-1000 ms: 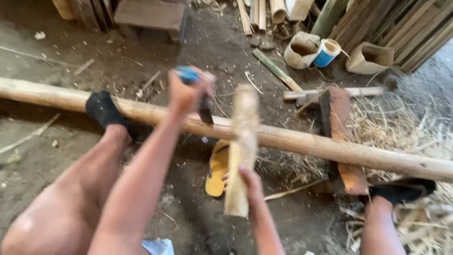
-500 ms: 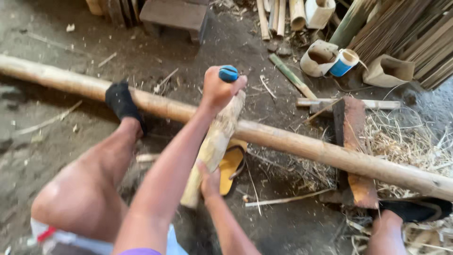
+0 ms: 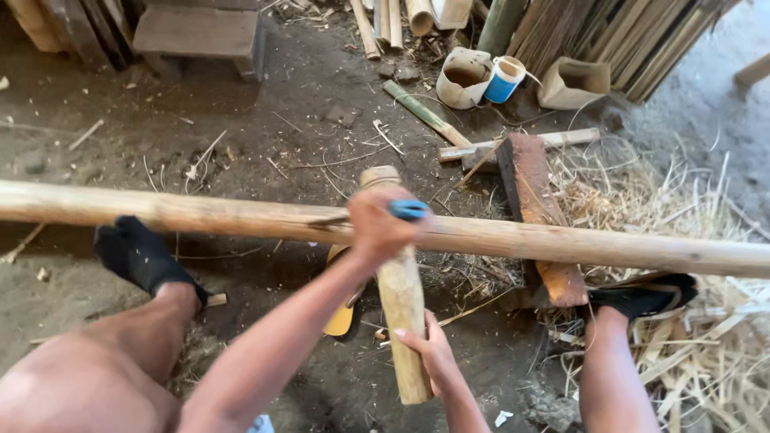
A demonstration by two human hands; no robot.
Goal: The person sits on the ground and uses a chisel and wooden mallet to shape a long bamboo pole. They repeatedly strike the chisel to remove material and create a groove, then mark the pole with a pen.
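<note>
One short bamboo billet (image 3: 399, 305) stands tilted near centre, its top end against one long pole (image 3: 561, 244) that runs across the frame from nine to three o'clock. The left hand (image 3: 377, 228) is closed around a blue-handled tool (image 3: 409, 210) at the billet's top; the right hand (image 3: 427, 346) grips the billet lower down, at six o'clock. Two black-socked feet (image 3: 140, 256) — one at eight, one at four — rest by the pole. One yellow sandal (image 3: 341, 317) lies on the dirt floor (image 3: 265, 128) beneath the left arm.
</note>
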